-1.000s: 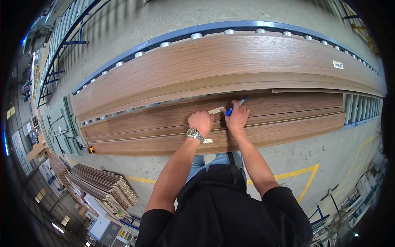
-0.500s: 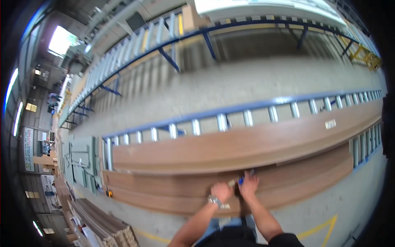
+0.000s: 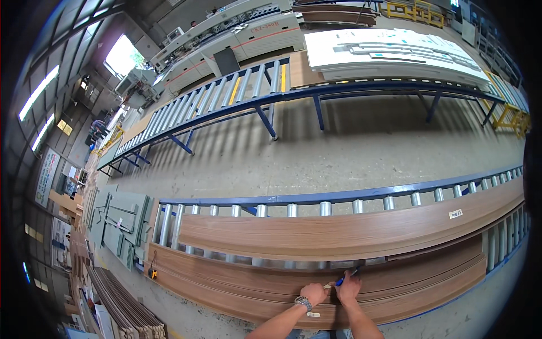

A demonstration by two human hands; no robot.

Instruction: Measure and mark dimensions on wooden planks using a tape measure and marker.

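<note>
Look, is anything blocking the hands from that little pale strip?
Nothing visible is in the way: the pale strip is right between the left hand and the right hand, which holds a blue marker.

Beyond the grey floor (image 3: 243, 169) shines a bright window (image 3: 125, 55).

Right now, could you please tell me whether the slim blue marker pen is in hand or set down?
In hand: the right hand grips the marker pen, its blue end protruding leftward.
</note>
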